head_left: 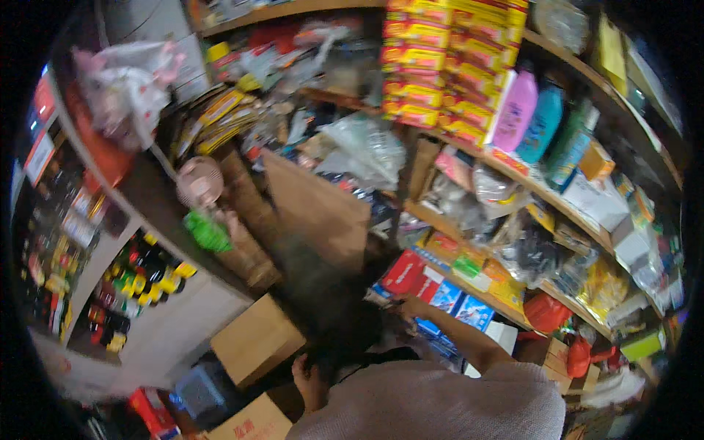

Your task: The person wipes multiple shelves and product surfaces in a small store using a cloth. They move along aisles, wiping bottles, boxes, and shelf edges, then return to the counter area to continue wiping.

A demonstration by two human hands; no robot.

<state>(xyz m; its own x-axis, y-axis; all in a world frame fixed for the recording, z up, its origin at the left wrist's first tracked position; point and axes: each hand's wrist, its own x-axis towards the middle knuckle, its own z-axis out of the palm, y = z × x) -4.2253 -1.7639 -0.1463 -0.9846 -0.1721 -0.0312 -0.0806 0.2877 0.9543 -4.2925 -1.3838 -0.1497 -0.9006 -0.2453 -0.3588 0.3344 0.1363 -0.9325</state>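
Note:
My left hand point(310, 380) is low in the middle, beside an open-topped-looking brown cardboard box point(257, 341). Its fingers are apart and nothing shows in them. My right hand point(412, 306) reaches to the lower shelf side, next to blue-and-white boxes point(445, 299) and a red box point(405, 273). Small pale items point(379, 295) lie by its fingertips. Blur and the dim light hide whether the fingers grip anything.
Shelves on the right carry a pink bottle point(518, 110), a teal bottle point(541, 123) and many packets. Yellow-and-red sachet strips point(416, 66) hang above. A leaning cardboard sheet point(319, 209) stands ahead. At left are a cabinet of bottles point(150, 271) and a pink fan point(200, 181).

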